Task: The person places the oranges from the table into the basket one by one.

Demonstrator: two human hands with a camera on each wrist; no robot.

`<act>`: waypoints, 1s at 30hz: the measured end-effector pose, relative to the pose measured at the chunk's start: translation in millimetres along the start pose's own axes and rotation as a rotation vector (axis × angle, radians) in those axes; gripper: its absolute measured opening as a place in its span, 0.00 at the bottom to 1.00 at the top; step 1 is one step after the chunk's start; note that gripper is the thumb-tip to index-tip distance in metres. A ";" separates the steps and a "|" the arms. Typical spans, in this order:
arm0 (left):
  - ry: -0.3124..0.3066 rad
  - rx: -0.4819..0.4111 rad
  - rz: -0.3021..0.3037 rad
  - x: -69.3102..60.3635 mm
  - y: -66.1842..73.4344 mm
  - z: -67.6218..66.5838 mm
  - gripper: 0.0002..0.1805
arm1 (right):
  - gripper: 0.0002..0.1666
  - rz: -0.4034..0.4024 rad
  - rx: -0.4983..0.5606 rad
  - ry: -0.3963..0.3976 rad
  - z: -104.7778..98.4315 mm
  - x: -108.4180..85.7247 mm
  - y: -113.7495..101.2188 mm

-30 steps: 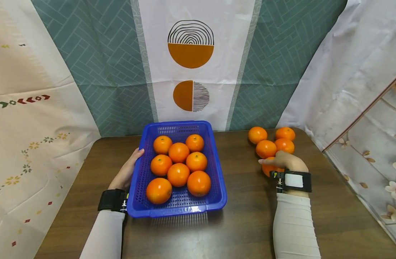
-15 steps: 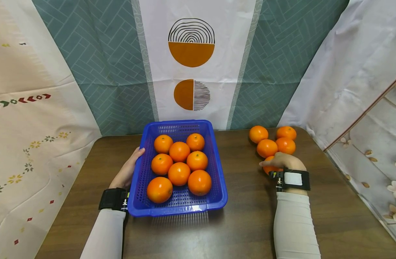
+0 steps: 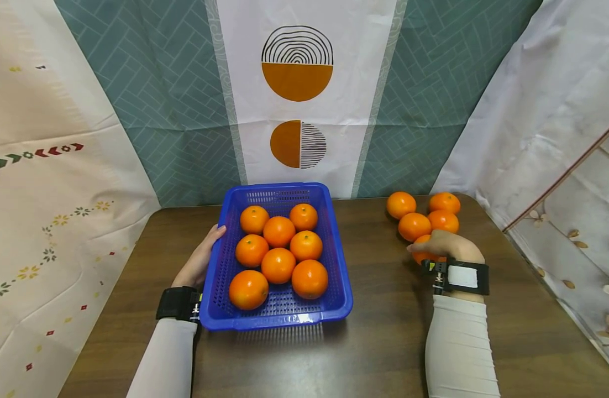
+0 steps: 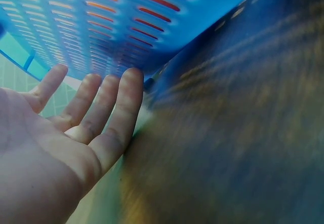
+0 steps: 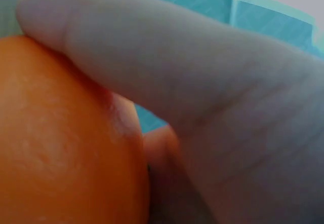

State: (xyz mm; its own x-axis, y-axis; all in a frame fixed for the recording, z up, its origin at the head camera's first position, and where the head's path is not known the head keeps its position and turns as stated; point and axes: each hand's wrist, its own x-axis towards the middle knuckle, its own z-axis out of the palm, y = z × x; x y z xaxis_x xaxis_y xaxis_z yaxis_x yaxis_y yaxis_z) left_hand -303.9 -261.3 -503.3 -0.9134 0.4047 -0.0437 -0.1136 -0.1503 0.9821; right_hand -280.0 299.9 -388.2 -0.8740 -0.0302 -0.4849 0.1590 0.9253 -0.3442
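Note:
A blue slotted plastic basket (image 3: 212,276) holds several oranges (image 3: 278,265). My left hand (image 3: 200,258) is at the basket's left side; in the left wrist view its fingers (image 4: 126,100) are extended, their tips against the slotted wall. Over on the right, my right hand (image 3: 451,245) grips the nearest orange (image 3: 421,256) of a small group on the table. Close up in the right wrist view, that orange (image 5: 55,133) fills the left side, with the thumb (image 5: 126,41) lying over its top. The other fingers are mostly hidden.
Several more oranges (image 3: 414,226) sit close together just beyond the right hand, near the back right of the brown wooden table (image 3: 374,287). A patterned cloth (image 3: 185,110) hangs behind the table. Floral and embroidered cloths flank both sides.
The whole head view has shifted slightly. My right hand stays at the same orange, moving barely at all. The left hand and basket keep their places.

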 end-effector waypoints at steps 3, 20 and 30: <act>-0.005 -0.004 0.003 0.3 0.5 0.8 0.27 | 0.37 0.003 -0.004 0.012 -7.1 -6.8 -2.4; 0.005 0.025 -0.009 -1.0 2.2 2.3 0.28 | 0.36 -0.325 0.033 0.300 -10.1 -2.5 -26.5; -0.026 0.025 0.005 -0.8 1.2 0.5 0.29 | 0.33 -0.396 0.081 0.386 -9.2 -6.7 -40.1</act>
State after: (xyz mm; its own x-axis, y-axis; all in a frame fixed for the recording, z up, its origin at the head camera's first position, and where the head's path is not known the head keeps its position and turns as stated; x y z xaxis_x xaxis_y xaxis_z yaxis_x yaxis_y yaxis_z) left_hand -303.1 -261.4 -502.1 -0.9032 0.4278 -0.0347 -0.0995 -0.1300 0.9865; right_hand -284.8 266.5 -363.8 -0.9765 -0.2150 0.0180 -0.1941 0.8390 -0.5084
